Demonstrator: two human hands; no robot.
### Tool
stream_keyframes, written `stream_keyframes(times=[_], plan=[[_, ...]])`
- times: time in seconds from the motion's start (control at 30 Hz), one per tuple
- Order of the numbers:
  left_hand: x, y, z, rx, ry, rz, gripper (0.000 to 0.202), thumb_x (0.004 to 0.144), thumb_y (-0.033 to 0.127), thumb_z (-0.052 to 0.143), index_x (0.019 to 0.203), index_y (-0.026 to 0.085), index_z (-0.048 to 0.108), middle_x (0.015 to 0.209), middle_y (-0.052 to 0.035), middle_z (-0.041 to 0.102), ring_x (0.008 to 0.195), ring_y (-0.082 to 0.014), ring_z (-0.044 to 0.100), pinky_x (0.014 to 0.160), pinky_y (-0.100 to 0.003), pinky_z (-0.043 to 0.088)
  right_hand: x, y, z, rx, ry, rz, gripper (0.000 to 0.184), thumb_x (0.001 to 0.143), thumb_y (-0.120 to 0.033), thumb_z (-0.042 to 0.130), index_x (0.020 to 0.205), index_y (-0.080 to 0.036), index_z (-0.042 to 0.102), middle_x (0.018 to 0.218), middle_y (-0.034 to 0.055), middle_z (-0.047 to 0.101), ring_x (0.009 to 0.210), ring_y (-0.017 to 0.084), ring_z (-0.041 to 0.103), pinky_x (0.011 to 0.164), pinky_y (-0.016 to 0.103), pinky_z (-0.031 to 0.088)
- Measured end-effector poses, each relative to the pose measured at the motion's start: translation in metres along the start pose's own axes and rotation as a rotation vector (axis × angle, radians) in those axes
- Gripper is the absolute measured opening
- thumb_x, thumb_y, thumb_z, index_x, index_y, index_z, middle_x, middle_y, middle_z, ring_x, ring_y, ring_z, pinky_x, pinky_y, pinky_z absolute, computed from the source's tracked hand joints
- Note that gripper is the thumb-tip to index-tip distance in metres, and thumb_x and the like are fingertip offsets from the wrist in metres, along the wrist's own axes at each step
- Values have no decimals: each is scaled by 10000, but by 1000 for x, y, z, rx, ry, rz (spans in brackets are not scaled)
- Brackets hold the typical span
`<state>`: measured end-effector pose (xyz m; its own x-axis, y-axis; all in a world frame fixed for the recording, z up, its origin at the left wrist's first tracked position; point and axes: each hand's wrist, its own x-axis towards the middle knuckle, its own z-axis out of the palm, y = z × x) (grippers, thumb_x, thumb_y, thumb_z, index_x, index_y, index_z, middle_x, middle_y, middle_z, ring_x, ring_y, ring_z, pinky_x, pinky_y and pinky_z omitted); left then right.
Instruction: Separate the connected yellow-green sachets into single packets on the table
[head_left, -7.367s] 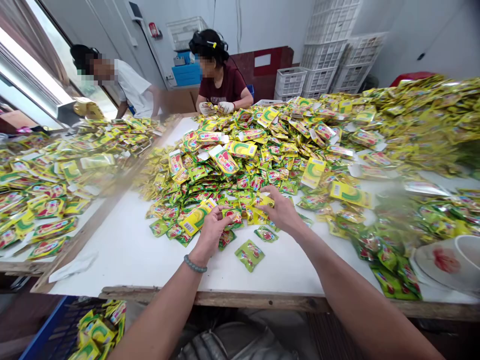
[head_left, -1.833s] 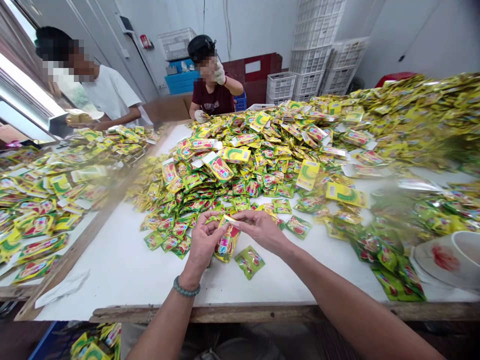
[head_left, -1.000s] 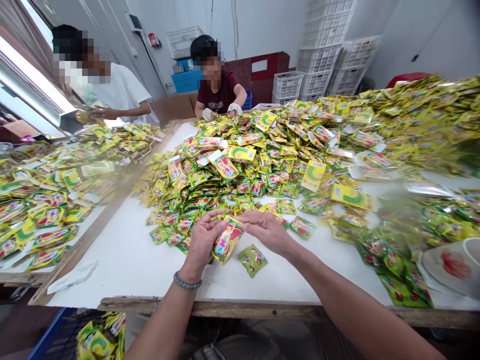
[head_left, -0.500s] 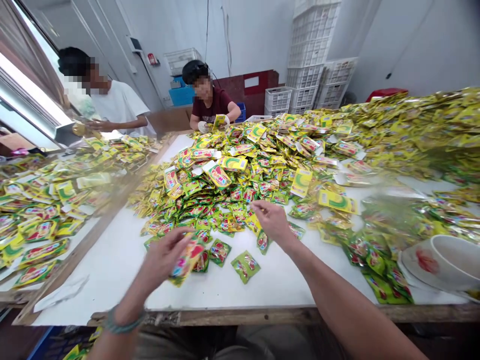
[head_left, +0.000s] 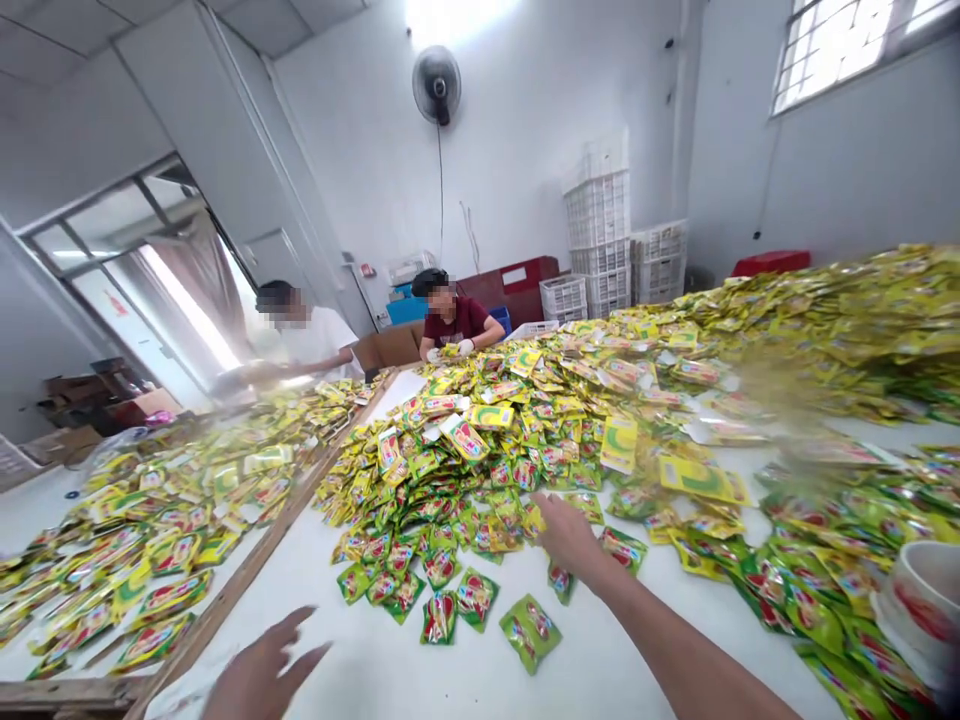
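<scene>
My left hand is low at the left, over the white table, with fingers and thumb spread and nothing between them. Farther in, my right hand reaches to the near edge of a heap of small green and yellow snack packets. Its fingers are bent together at a yellow packet; whether they grip it is hidden. Between my hands lie several loose green packets, including one lying flat nearest me.
A wooden strip divides off another packet heap at left. A white cup stands at right beside more packets. Across the table, a person in dark red wears white gloves; another in white works farther left. Crates are stacked behind.
The view has tilted up. My left hand held a packet before; now it is empty and lower at the left. My right hand stays by the heap's near edge.
</scene>
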<state>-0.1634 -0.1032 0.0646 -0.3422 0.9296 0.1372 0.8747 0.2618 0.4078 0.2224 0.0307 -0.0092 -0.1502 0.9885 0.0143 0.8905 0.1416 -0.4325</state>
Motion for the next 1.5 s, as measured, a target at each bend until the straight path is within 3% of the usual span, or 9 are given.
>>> stream_keyframes(times=[0.07, 0.13, 0.2, 0.33, 0.53, 0.83, 1.03, 1.23, 1.5], plan=[[12, 49, 35, -191, -56, 97, 405, 690, 503, 660, 1000, 248, 712, 856, -65, 753, 749, -288, 706, 716, -380, 523, 2, 4, 3, 75, 6, -9, 552, 779, -56, 584, 1311, -176, 497, 1133, 117, 660, 1053, 252, 613, 791, 287, 402], [25, 106, 69, -356, -35, 238, 312, 705, 452, 673, 934, 250, 736, 832, -100, 746, 717, -316, 689, 723, -431, 502, 3, 8, 4, 132, 12, -24, 574, 806, -105, 598, 1355, -165, 444, 1147, 128, 670, 1058, 259, 618, 795, 291, 404], [36, 157, 100, -481, 25, 386, 261, 718, 381, 686, 947, 269, 743, 958, -132, 743, 871, -349, 682, 836, -468, 470, 4, 11, 4, 132, 16, -40, 518, 836, -125, 572, 1339, -160, 454, 1126, 134, 682, 1038, 265, 629, 780, 297, 401], [47, 212, 148, -540, -29, 506, 328, 622, 186, 736, 940, 268, 738, 1006, -124, 725, 1054, -369, 633, 925, -440, 428, 2, 10, 1, 69, 37, -98, 362, 824, -89, 534, 1175, -176, 557, 1078, 118, 698, 1029, 264, 636, 763, 291, 386], [45, 211, 174, -539, -105, 444, 354, 534, 73, 709, 831, 266, 688, 817, -71, 657, 966, -368, 642, 831, -408, 418, -1, -3, -5, 55, 38, -123, 326, 800, -29, 470, 1074, -155, 593, 1022, 128, 712, 983, 259, 656, 736, 289, 381], [40, 194, 166, -624, -39, 208, 266, 546, 169, 767, 715, 246, 577, 660, 12, 574, 722, -249, 618, 663, -329, 400, 1, -9, -9, 285, 117, -97, 221, 821, -145, 542, 1034, -181, 588, 816, 68, 698, 757, 204, 629, 621, 253, 338], [30, 204, 162, -859, -199, 143, 451, 571, 493, 806, 830, 178, 611, 609, 6, 602, 576, -192, 584, 568, -291, 433, 5, -14, -20, 740, 192, 2, 114, 765, -199, 595, 876, -198, 568, 782, 11, 645, 746, 172, 586, 661, 232, 380], [12, 223, 145, -1281, -356, -18, 494, 527, 508, 857, 793, 162, 627, 637, 2, 629, 547, -119, 540, 552, -230, 412, 8, -8, -13, 773, 268, 1, 140, 740, -303, 570, 840, -214, 530, 739, 14, 610, 723, 202, 567, 656, 265, 384], [19, 216, 147, -1183, -392, -55, 491, 501, 525, 869, 734, 155, 645, 645, -5, 657, 562, -133, 558, 553, -244, 417, 4, 0, -1, 779, 204, -119, 123, 765, -336, 480, 822, -227, 485, 755, 21, 593, 743, 215, 574, 684, 294, 400]])
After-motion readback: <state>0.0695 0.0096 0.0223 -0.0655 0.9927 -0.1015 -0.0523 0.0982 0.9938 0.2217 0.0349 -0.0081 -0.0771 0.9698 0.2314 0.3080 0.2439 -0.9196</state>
